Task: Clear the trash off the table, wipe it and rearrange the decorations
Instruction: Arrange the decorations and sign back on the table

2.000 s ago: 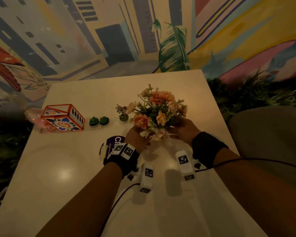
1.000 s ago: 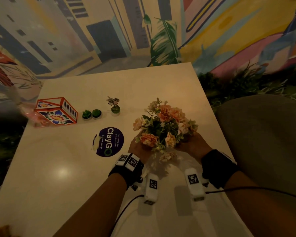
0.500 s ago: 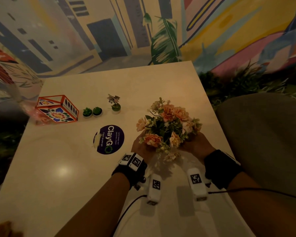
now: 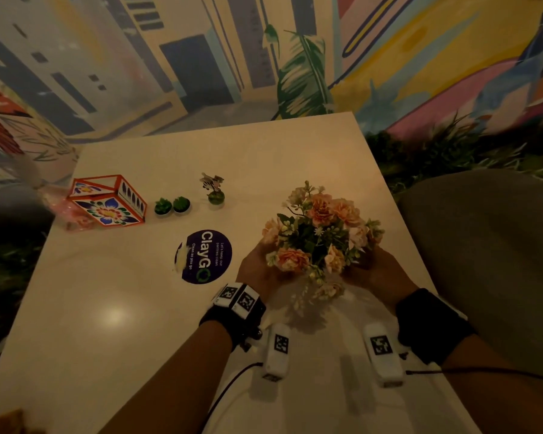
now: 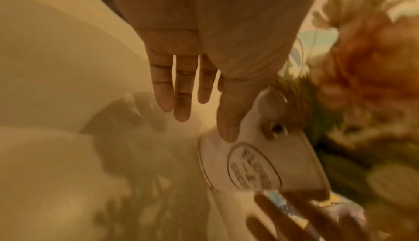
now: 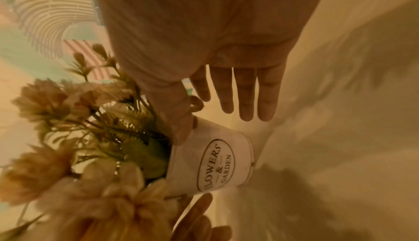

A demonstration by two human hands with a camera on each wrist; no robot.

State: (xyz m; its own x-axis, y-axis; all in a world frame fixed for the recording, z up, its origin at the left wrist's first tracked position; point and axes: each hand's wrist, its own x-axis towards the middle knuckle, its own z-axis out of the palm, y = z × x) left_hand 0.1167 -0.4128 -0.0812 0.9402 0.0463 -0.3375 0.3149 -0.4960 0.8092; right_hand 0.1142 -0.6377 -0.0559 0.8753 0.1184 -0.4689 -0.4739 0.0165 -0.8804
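Note:
A white tin pot of peach and orange artificial flowers (image 4: 320,233) stands between my two hands at the right side of the pale table (image 4: 107,324). My left hand (image 4: 257,270) flanks it on the left and my right hand (image 4: 376,270) on the right. In the left wrist view the left hand (image 5: 199,101) has straight fingers and its thumb lies on the pot (image 5: 249,164). In the right wrist view the right hand (image 6: 224,105) has straight fingers too, its thumb against the rim of the pot (image 6: 211,164). I cannot tell whether the pot touches the table.
An orange patterned box (image 4: 107,203) lies at the table's left edge with pink plastic (image 4: 60,211) beside it. Two small green succulents (image 4: 172,205) and a tiny potted sprig (image 4: 215,192) stand in a row. A purple round sticker (image 4: 206,256) marks the middle. A grey seat (image 4: 483,261) borders the right.
Over two seconds both hands carried the flower pot from the table's middle, beside the tiny sprig, to the right and nearer to me. In the last half second it hardly moved.

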